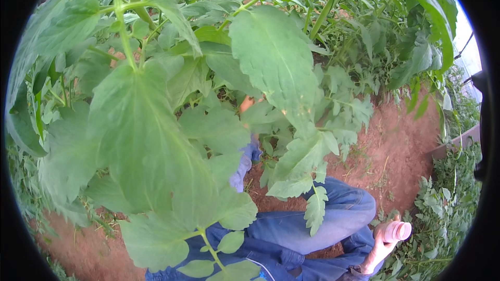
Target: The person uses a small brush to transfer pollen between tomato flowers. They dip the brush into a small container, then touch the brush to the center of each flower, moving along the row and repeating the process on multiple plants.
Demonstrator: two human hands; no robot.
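Note:
In my right hand point(377, 246), low at the right beside my leg, is a small pinkish plastic bottle point(397, 231) with a round end towards me. My left hand point(247, 104) reaches in among the tomato plants, and only a small patch of it shows between leaves. Its fingers are hidden, so what it touches cannot be seen. A blue sleeve point(243, 164) leads up to it. One large tomato leaf point(144, 136) hangs close before the camera on the left. Another broad leaf point(279, 56), with pale brown spots near its tip, hangs above and right of my left hand.
My legs in blue jeans point(312, 228) are bent on the reddish soil point(394, 136). Green tomato stems point(328, 8) rise at the top. More low plants point(441, 210) grow along the right, by a grey board-like edge point(461, 140). Pale sheeting point(466, 52) shows at the upper right rim.

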